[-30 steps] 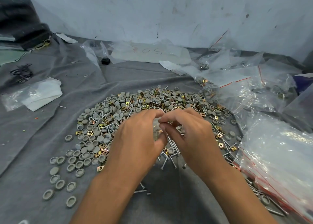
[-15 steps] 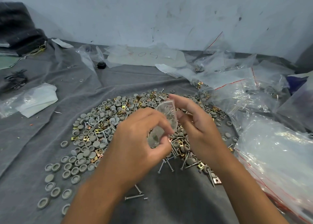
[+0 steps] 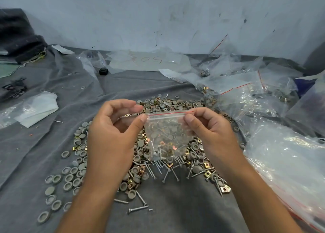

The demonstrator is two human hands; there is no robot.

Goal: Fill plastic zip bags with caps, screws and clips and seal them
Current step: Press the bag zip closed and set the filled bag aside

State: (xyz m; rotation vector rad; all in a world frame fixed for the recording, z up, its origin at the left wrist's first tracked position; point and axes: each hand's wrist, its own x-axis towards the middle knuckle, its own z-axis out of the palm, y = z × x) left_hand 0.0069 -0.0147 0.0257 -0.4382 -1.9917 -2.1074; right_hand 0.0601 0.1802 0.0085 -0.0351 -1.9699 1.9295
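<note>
A small clear zip bag [image 3: 167, 134] with a red line along its top hangs upright between my hands, above the pile. Screws and a few small parts sit in its bottom. My left hand [image 3: 112, 136] pinches the bag's top left corner between thumb and forefinger. My right hand [image 3: 211, 132] pinches the top right corner the same way. Below lies a wide pile of grey caps [image 3: 77, 173], silver screws [image 3: 158, 169] and brass clips [image 3: 207, 173] on grey cloth [image 3: 175, 211].
Large clear plastic bags [image 3: 284, 159] lie heaped at the right, some with red zip lines and parts inside. More empty bags [image 3: 149, 62] lie at the back by the wall. A folded white bag [image 3: 35, 109] and dark items [image 3: 14, 88] sit at the left.
My hands have risen from the pile and drawn apart. The small bag, earlier bunched between them, now hangs flat with its top edge stretched level.
</note>
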